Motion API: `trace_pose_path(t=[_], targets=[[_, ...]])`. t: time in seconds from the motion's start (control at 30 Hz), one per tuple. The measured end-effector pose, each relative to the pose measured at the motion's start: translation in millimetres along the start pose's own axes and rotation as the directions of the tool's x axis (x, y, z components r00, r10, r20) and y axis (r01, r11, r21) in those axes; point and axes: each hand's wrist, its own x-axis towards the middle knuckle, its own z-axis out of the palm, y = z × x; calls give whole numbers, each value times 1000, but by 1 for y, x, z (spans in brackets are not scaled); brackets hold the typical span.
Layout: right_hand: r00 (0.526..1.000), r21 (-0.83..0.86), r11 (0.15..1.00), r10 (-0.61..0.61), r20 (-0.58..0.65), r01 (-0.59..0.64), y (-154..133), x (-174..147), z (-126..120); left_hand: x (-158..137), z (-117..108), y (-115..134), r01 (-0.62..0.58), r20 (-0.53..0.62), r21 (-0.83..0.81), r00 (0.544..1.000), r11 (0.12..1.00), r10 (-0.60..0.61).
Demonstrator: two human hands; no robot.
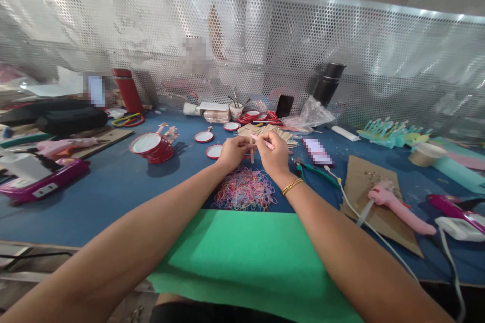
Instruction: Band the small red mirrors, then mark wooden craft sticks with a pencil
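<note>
Both my hands meet over the middle of the blue table. My left hand (232, 155) is pinched on a short flat wooden stick (251, 155), held roughly upright. In the fingers of my right hand (276, 154) is a slim pink pen-like thing (269, 144), slanting against the top of the stick; its exact kind is unclear. Just below lies a tangled heap of thin coloured rubber bands (245, 190). Behind the hands is a pile of wooden sticks (286, 133), partly hidden by them. Red-rimmed white discs (204, 136) lie beyond my left hand.
Left stands a stack of red-rimmed discs (153, 149). A green sheet (253, 257) covers the near edge. To the right are pliers (320, 172), a phone (317, 151), and a pink glue gun (401, 207) on cardboard (352, 181). A perforated metal screen (151, 35) closes the back.
</note>
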Motion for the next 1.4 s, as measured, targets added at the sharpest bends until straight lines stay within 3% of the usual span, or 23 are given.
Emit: trace_pose_path(t=[1.4], targets=[[999,74,996,40,-13,-39,3,1,2,2,-2,-2,17,-7,18,1000,1000,-16]])
